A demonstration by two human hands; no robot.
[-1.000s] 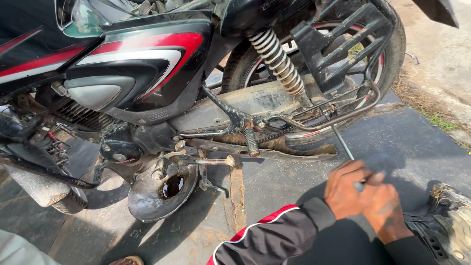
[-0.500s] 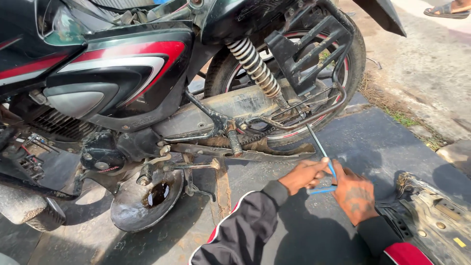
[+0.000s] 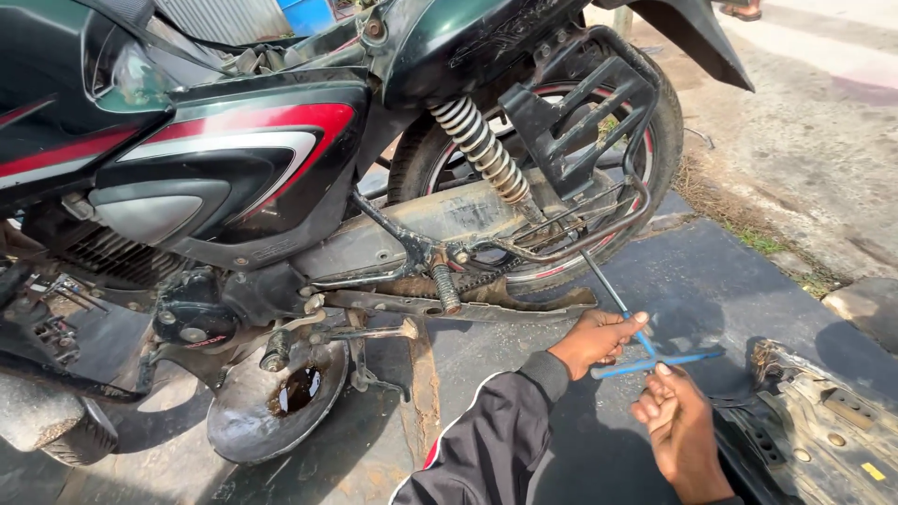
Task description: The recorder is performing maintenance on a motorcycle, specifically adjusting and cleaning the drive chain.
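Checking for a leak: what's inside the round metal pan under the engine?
The round metal pan holds a small pool of dark brown liquid near its centre. The rest of its inside looks grey and bare; engine parts above hide its upper rim.

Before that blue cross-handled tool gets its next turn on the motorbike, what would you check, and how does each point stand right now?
1. Left hand on the T-handle wrench: ok, fingers wrapped around it where shaft meets crossbar.
2. Right hand on the crossbar: ok, it touches the underside near the middle.
3. Wrench tip seated on a fastener: cannot tell, the shaft's far end runs behind the footrest frame by the rear wheel.
4. Room for the crossbar to swing: ok, only bare dark mat around it.
5. Loose cover part at the right: ok, apart from the hands.
6. Pan under the engine: ok, away from the wrench.
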